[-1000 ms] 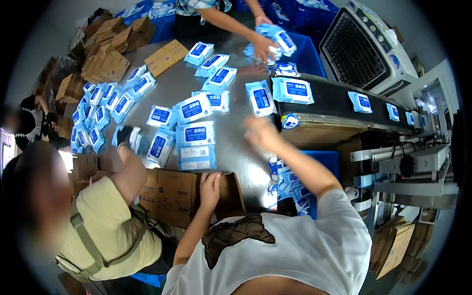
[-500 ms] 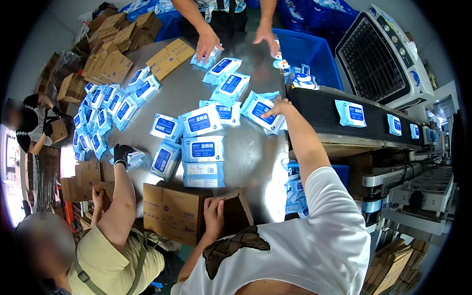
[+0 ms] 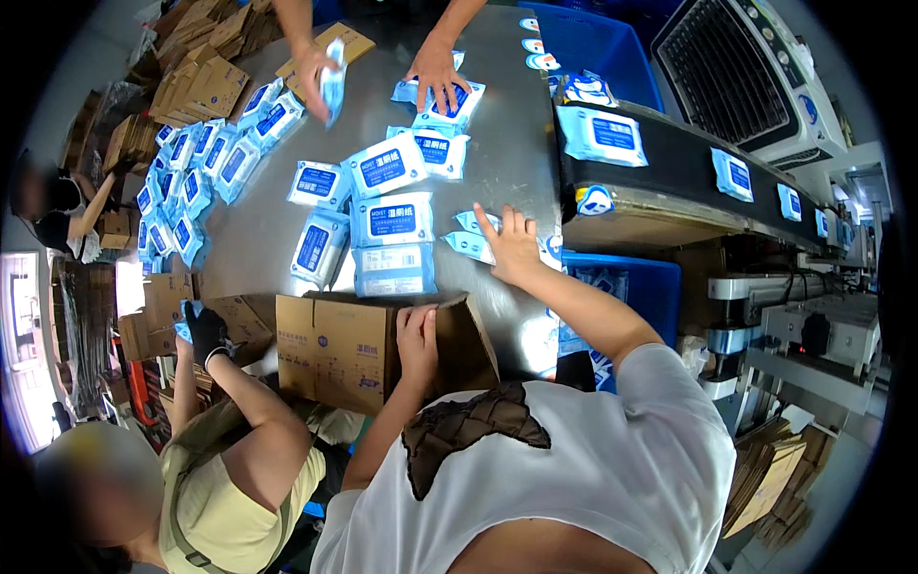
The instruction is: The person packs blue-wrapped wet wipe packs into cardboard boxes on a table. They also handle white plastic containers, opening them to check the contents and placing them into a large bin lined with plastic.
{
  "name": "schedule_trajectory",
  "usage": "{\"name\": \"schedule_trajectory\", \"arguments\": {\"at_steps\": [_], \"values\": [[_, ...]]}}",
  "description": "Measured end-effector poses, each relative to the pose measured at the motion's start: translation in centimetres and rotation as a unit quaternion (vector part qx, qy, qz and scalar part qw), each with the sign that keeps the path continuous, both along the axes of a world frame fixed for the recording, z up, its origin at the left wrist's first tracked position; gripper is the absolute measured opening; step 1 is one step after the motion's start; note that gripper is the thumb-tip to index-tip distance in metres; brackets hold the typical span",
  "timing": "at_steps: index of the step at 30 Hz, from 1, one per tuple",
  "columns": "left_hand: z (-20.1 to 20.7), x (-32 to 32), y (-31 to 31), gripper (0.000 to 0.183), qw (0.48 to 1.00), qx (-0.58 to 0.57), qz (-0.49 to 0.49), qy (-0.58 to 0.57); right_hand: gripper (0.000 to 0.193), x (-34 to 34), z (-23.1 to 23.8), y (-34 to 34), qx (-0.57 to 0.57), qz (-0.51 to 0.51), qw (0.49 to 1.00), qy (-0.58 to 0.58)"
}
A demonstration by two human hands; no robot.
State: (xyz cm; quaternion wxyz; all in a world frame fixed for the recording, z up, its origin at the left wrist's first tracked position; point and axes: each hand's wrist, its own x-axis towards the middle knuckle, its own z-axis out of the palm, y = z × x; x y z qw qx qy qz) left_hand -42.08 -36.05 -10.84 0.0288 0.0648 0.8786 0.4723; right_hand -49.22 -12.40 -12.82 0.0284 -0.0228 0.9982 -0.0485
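Observation:
My left hand (image 3: 417, 342) has its fingers wrapped over the wall of an open cardboard box (image 3: 330, 349) at the table's near edge. Over the right side of the metal table, my right hand (image 3: 512, 247) grips blue-and-white packs of wet wipes (image 3: 467, 245) turned on edge; the palm hides part of them. To its left, a stacked pack (image 3: 392, 220) lies label up beside another pack (image 3: 394, 270) showing its plain back. More packs lie around these, one of them tilted (image 3: 320, 249).
A black conveyor (image 3: 669, 143) carries spaced packs at right, beside a blue bin (image 3: 612, 48). A heap of packs (image 3: 206, 167) lies at left. Across the table a co-worker's hands (image 3: 440, 81) handle packs; a black-gloved co-worker (image 3: 208, 335) holds a pack at another box (image 3: 244, 320).
My right hand has drawn packs nearer and tipped them on edge. My left hand stays on the box. The far co-worker has lifted a pack leftward; the gloved hand has moved toward its box.

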Motion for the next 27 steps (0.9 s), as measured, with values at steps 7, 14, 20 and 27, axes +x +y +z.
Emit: {"name": "schedule_trajectory", "arguments": {"at_steps": [7,14,20,27], "values": [[0.6,-0.4,-0.2,0.021,0.999,0.016,-0.015,0.046,0.106,-1.7,3.0,2.8,-0.57,-0.141,0.8,-0.129],[-2.0,0.1,1.7,0.021,0.991,0.054,0.071,0.096,0.063,10.1,11.0,0.1,-0.856,-0.157,0.469,-0.152],[-2.7,0.2,3.2,0.022,0.989,0.077,0.092,0.092,0.114,15.3,10.9,-5.5,-0.575,-0.124,0.808,-0.003],[-3.8,-1.7,2.4,0.013,0.828,0.464,0.186,-0.255,0.113,15.6,10.9,-10.4,-0.154,-0.142,0.977,-0.035]]}}
